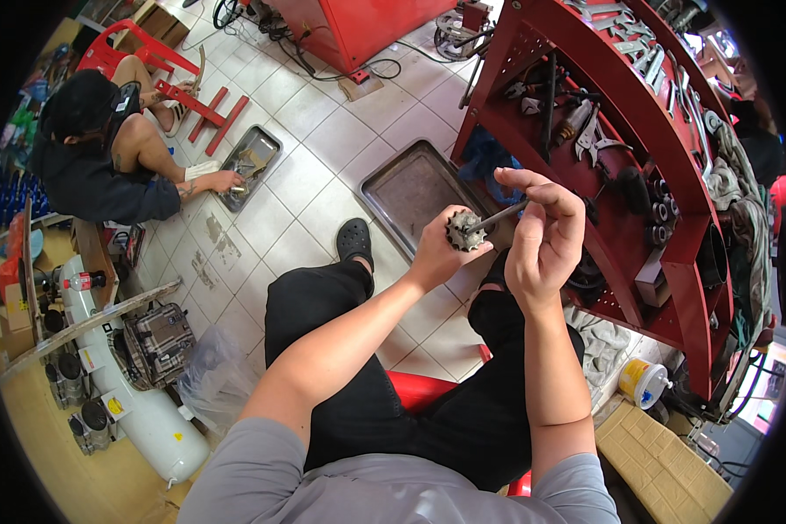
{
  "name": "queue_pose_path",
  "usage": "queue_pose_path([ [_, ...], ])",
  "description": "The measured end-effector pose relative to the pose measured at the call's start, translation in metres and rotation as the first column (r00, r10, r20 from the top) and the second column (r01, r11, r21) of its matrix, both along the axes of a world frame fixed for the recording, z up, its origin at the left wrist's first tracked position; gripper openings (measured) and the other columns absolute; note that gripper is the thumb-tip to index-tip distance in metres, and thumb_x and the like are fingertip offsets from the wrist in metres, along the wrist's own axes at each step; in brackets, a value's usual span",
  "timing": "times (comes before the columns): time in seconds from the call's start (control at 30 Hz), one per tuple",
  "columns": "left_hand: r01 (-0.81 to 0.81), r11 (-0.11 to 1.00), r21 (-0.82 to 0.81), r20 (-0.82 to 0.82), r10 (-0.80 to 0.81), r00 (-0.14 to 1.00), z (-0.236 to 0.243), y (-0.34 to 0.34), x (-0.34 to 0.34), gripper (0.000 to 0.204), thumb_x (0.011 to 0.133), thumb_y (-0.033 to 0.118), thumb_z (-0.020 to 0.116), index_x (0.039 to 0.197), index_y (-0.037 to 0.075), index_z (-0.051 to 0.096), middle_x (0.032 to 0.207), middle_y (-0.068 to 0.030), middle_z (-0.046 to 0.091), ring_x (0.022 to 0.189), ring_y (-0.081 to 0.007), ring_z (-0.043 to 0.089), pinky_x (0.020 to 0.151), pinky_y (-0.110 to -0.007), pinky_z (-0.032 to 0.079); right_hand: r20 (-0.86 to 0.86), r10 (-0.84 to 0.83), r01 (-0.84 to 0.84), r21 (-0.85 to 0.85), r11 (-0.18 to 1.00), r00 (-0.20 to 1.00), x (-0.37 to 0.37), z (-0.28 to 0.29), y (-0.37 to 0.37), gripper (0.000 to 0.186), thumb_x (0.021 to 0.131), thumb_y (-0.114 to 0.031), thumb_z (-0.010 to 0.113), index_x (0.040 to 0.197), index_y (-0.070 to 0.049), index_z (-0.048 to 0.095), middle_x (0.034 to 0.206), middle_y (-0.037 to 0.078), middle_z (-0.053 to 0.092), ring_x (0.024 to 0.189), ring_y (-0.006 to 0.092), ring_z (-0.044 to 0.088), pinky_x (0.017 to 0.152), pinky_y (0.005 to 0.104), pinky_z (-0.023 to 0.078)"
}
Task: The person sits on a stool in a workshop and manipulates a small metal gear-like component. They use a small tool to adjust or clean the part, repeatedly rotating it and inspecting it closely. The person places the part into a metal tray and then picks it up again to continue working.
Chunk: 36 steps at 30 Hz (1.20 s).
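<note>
My left hand [435,251] is closed around a small toothed metal sprocket [465,230], whose toothed face is turned up toward me. A thin grey metal rod [502,217] reaches from the middle of the sprocket to my right hand [546,240]. The fingers of that hand are closed on the rod's far end, with one finger stretched out past it. Whether the rod is fixed in the sprocket or only touches it, I cannot tell. Both hands are held above my knees, near a dark metal tray [424,188] on the floor.
To the right stands a red tool cart [603,218] with wrenches [651,57] on top and pliers [594,140] on its shelf. At left a seated person [105,157] works over a smaller tray [258,162]. A red cabinet [349,31] stands ahead; a white tank [148,419] lies at lower left.
</note>
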State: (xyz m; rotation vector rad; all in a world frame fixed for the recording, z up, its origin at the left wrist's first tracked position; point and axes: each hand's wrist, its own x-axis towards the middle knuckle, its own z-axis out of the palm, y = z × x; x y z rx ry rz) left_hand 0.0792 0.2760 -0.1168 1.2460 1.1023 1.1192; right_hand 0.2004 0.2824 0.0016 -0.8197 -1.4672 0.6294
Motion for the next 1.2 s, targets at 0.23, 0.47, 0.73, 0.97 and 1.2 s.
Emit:
queue_pose_path([
  [0.23,0.018,1.0,0.02,0.027,-0.019,0.999,-0.004,-0.001,0.0,0.044,0.073,0.013,0.088,0.106,0.005,0.061,0.09,-0.0025,0.065,0.082,-0.0127,0.061,0.078,-0.03,0.052,-0.011,-0.046,0.047,0.046,0.998,0.999,0.0,-0.002,0.003,0.023,0.093,0.012,0.042,0.113,0.004,0.05,0.117,0.024,0.067,0.104,0.0201,0.067,0.085,0.0257,0.05],
  [0.47,0.07,0.991,0.117,-0.026,-0.067,0.997,-0.009,0.0,0.001,0.046,0.072,0.012,0.089,0.107,0.005,0.06,0.092,-0.0059,0.065,0.082,-0.0174,0.062,0.078,-0.032,0.052,-0.024,-0.061,0.062,0.034,0.998,0.998,-0.001,0.0,0.004,0.021,0.093,0.012,0.042,0.112,0.007,0.051,0.119,0.025,0.065,0.106,0.0215,0.066,0.089,0.0267,0.05],
  [0.73,0.093,0.986,0.136,-0.041,-0.089,0.995,-0.01,-0.001,0.0,0.048,0.071,0.012,0.089,0.108,0.005,0.059,0.092,-0.0068,0.065,0.083,-0.0186,0.063,0.078,-0.033,0.052,-0.049,-0.064,0.065,0.035,0.997,0.997,-0.001,0.0,0.004,0.02,0.093,0.013,0.042,0.11,0.008,0.052,0.119,0.025,0.065,0.108,0.023,0.066,0.092,0.0294,0.05],
  [0.97,0.042,0.996,0.08,-0.01,-0.041,0.999,-0.014,-0.001,0.0,0.047,0.072,0.013,0.089,0.107,0.005,0.059,0.091,-0.0047,0.064,0.083,-0.0146,0.061,0.078,-0.031,0.052,0.112,-0.141,0.132,0.077,0.988,0.984,-0.002,0.005,0.005,0.023,0.087,0.016,0.054,0.105,0.005,0.06,0.11,0.019,0.07,0.099,0.0256,0.07,0.089,0.0316,0.053],
  [1.2,0.11,0.993,-0.048,0.008,-0.11,0.994,-0.018,0.01,-0.006,0.046,0.072,0.012,0.087,0.109,0.004,0.061,0.096,-0.0039,0.065,0.089,-0.0143,0.062,0.083,-0.031,0.052,0.108,-0.181,0.173,0.084,0.981,0.977,-0.005,0.0,0.009,0.026,0.087,0.015,0.059,0.109,0.003,0.064,0.109,0.018,0.071,0.101,0.0291,0.07,0.09,0.0348,0.054],
])
